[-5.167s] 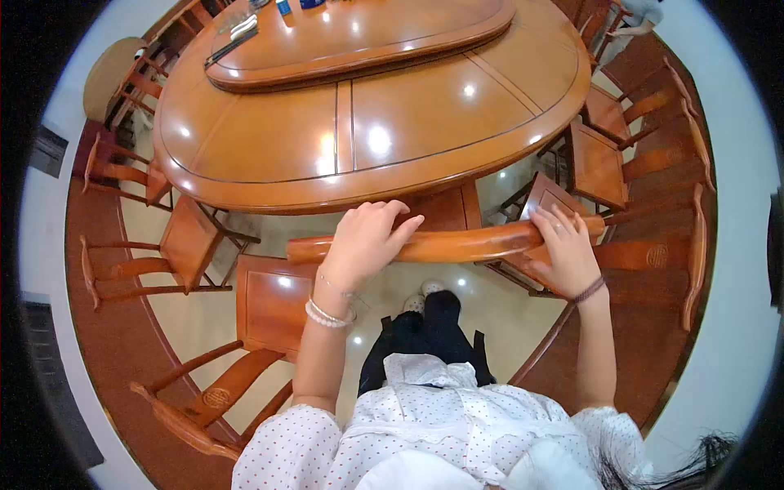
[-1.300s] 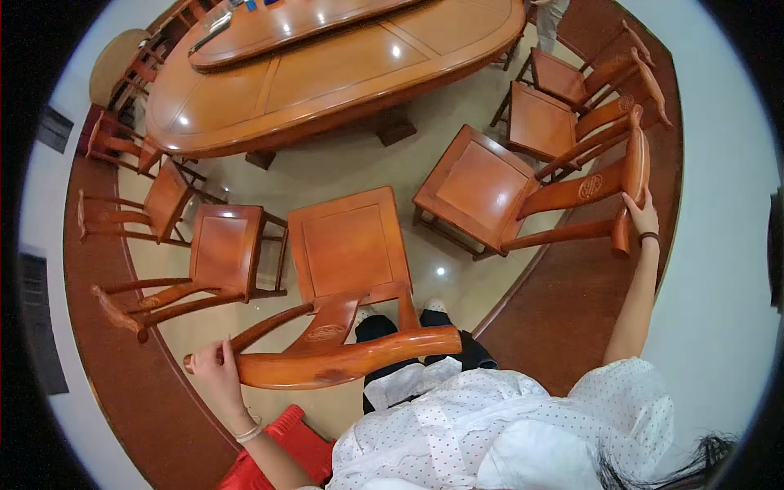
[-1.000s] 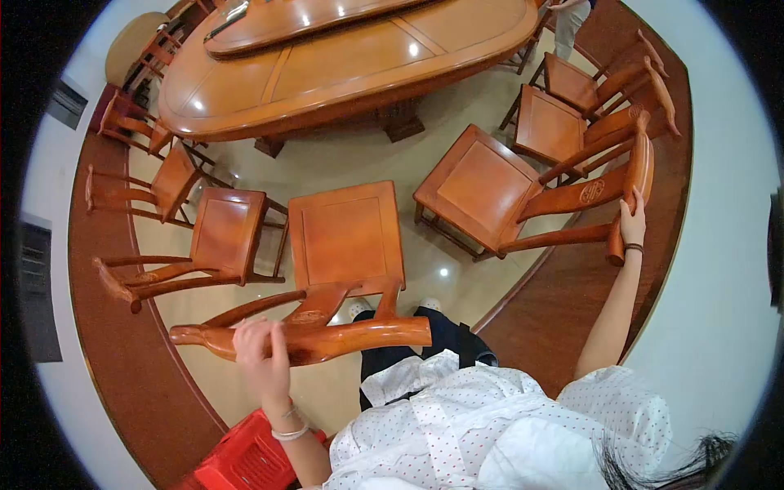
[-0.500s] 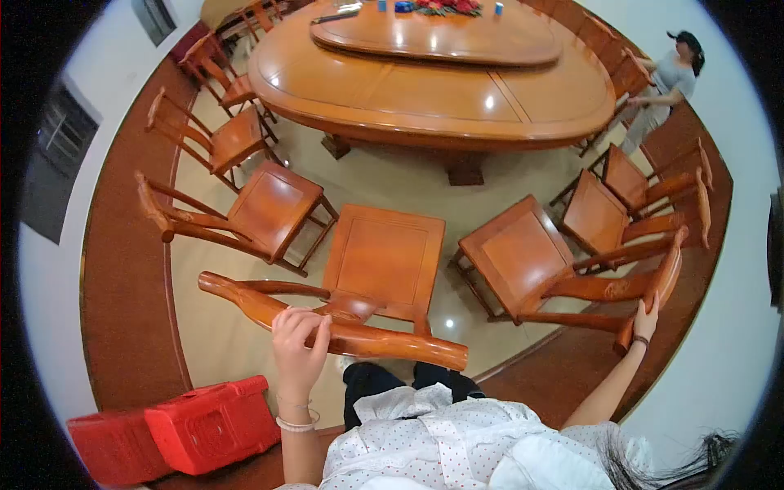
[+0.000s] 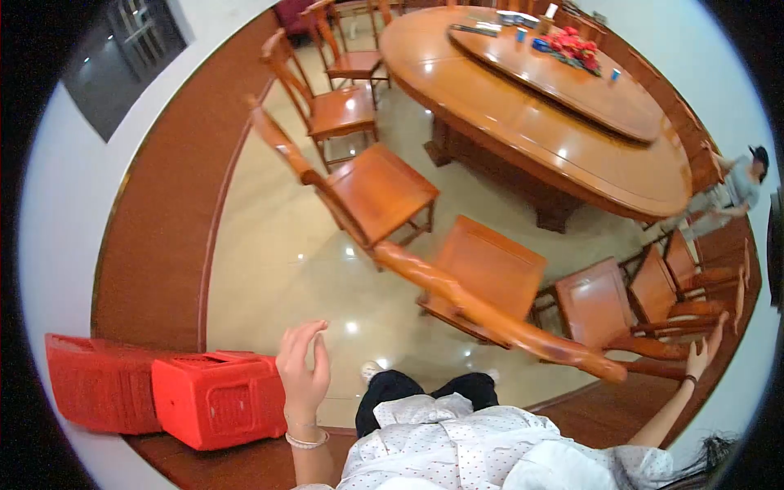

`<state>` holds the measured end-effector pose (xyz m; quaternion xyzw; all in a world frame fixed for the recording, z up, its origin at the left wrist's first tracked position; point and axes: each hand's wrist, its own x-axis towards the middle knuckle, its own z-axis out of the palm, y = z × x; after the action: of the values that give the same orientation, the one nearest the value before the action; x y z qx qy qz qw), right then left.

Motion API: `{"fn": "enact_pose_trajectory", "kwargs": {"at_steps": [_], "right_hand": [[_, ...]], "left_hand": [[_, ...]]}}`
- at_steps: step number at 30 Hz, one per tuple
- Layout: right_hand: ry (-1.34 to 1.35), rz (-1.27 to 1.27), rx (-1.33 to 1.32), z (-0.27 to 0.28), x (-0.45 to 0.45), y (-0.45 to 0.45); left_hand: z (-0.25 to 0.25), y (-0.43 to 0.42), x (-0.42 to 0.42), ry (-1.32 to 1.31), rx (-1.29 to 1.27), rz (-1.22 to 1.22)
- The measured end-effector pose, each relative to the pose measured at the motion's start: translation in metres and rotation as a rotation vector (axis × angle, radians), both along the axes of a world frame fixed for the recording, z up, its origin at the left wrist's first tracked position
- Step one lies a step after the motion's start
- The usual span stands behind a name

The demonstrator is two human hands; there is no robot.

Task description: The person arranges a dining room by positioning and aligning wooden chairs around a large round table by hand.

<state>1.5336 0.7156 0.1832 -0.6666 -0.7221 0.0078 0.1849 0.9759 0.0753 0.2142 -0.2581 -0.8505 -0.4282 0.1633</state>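
My left hand (image 5: 304, 371) is in the air with fingers loosely bent and apart, holding nothing. Ahead of it and to its right stands a brown wooden chair (image 5: 490, 309), its curved top rail towards me and apart from the hand. My right hand (image 5: 704, 353) reaches out on the far right, fingers stretched, at the back of a second wooden chair (image 5: 594, 300). Whether its palm still touches that chair's rail cannot be made out.
A large round wooden table (image 5: 457, 73) with a turntable (image 5: 563, 77) bearing red flowers (image 5: 572, 47) stands ahead. More chairs (image 5: 380, 192) line the left. Red plastic baskets (image 5: 216, 400) sit at lower left. Another person (image 5: 743, 184) is at the far right.
My left hand has let go of the middle chair's top rail. That chair now sits further right, beside the right-hand chair. My right hand's fingers have straightened from their grip. The view has turned left.
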Motion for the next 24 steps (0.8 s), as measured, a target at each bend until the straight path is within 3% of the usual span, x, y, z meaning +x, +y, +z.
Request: {"fn": "enact_pose_trajectory", "kwargs": {"at_steps": [2, 4, 6, 8, 12, 13, 15, 18, 19, 20, 24], "right_hand": [[0.281, 0.296, 0.079, 0.041, -0.139, -0.096], [0.271, 0.536, 0.172, 0.071, -0.279, -0.199], [0.233, 0.822, 0.21, 0.092, -0.387, -0.28], [0.288, 0.956, 0.167, 0.111, -0.472, -0.343], [0.532, 1.191, 0.009, 0.114, -0.594, -0.42], [0.602, 1.237, -0.067, 0.108, -0.621, -0.437], [0.743, 1.268, -0.239, 0.091, -0.68, -0.48], [0.866, 1.399, -0.459, 0.06, -0.78, -0.536], [0.877, 1.402, -0.465, 0.052, -0.81, -0.544], [0.86, 1.481, -0.494, 0.047, -0.846, -0.552], [0.946, 1.539, -0.462, 0.073, -0.969, -0.559]], "left_hand": [[0.016, -0.044, -0.026, 0.021, 0.042, 0.042], [0.041, -0.083, -0.052, 0.032, 0.07, 0.079], [0.075, -0.102, -0.077, 0.335, 0.108, -0.119], [0.114, -0.109, -0.098, 0.429, 0.155, -0.307], [0.154, -0.138, -0.17, 0.498, 0.038, -0.818], [0.149, -0.128, -0.185, 0.484, 0.043, -0.805], [0.136, -0.091, -0.218, 0.674, 0.714, -0.513], [0.129, -0.086, -0.302, 0.734, 0.764, -0.61], [0.131, -0.087, -0.318, 0.569, 0.726, -0.669], [0.131, -0.084, -0.35, 0.577, 0.715, -0.67], [0.146, -0.084, -0.465, 0.607, 0.669, -0.796]]}}
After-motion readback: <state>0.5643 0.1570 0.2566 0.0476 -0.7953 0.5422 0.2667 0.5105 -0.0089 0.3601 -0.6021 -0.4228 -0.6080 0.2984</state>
